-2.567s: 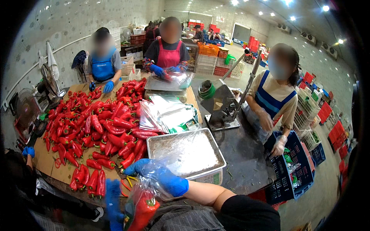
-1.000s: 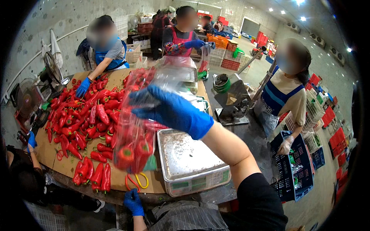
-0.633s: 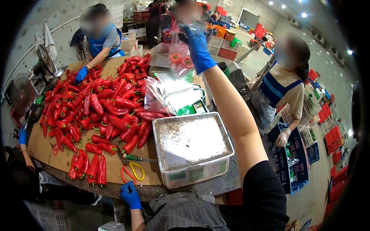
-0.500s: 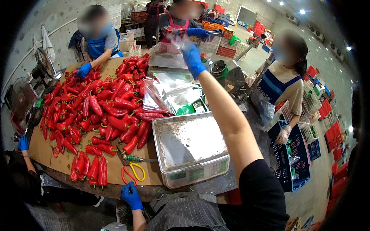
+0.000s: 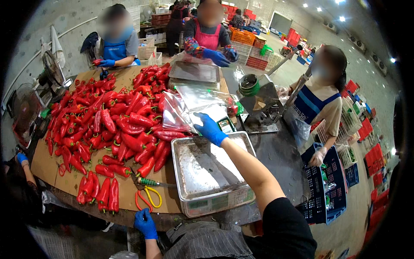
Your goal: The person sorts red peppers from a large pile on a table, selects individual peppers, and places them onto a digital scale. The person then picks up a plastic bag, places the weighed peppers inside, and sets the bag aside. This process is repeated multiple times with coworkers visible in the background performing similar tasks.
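Observation:
My right hand [image 5: 210, 129], in a blue glove, reaches over the far edge of a shallow metal tray [image 5: 189, 172]. Its fingers are stretched out over clear plastic bags [image 5: 202, 100], beside a small dark packet [image 5: 225, 125]. Whether the fingertips touch the bags I cannot tell. Down at the table's front edge, my blue-gloved left hand [image 5: 145, 223] is curled closed. What it holds, if anything, is hidden. Just beyond it lie scissors [image 5: 154, 199] with red and yellow handles and a green-handled knife [image 5: 148, 182]. Red peppers [image 5: 129, 125] are heaped to the left, with several lined up [image 5: 98, 194] nearer me.
Three co-workers stand across and to the right of the table; another person's gloved hand [image 5: 21, 158] shows at far left. A second metal tray [image 5: 195, 71] stands at the back. A dark bench device [image 5: 263, 105] and a blue crate [image 5: 323, 185] are to the right.
My right hand has come down and back toward me from the far side, no longer holding up a clear bag. A packet with red contents now lies by the bags. My left hand has barely moved.

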`<state>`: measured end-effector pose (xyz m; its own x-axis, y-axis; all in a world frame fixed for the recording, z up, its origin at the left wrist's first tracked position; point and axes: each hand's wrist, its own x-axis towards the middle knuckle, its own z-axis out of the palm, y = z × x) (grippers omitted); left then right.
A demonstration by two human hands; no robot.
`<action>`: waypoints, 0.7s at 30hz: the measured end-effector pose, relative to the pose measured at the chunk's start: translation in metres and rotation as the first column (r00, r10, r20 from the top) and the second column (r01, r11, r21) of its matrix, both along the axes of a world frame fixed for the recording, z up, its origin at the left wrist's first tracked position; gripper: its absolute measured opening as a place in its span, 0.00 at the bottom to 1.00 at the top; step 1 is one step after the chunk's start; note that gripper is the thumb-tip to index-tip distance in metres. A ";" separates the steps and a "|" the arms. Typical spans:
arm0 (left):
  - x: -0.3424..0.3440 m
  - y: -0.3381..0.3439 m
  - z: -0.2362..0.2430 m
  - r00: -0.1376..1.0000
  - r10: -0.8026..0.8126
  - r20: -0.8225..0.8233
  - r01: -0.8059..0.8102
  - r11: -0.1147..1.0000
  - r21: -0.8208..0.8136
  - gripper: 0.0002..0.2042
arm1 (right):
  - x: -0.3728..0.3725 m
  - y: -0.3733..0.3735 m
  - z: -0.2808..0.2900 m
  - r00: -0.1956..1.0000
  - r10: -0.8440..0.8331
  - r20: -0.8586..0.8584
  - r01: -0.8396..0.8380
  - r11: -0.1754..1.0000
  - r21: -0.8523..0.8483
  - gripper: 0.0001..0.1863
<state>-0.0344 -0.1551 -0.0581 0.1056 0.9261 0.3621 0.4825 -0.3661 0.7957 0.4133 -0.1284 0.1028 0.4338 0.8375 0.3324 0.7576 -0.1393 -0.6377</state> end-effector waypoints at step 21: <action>-0.053 0.138 0.079 0.825 0.366 -0.430 -0.294 0.929 0.226 0.32 | -0.251 -0.173 0.001 0.682 0.415 -0.602 -0.372 0.906 0.203 0.20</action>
<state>-0.0876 -0.0174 0.0206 -0.0109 0.8769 0.4806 0.8895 -0.2110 0.4053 0.1625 -0.3015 0.1033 0.1934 0.9670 0.1659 0.1672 0.1342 -0.9768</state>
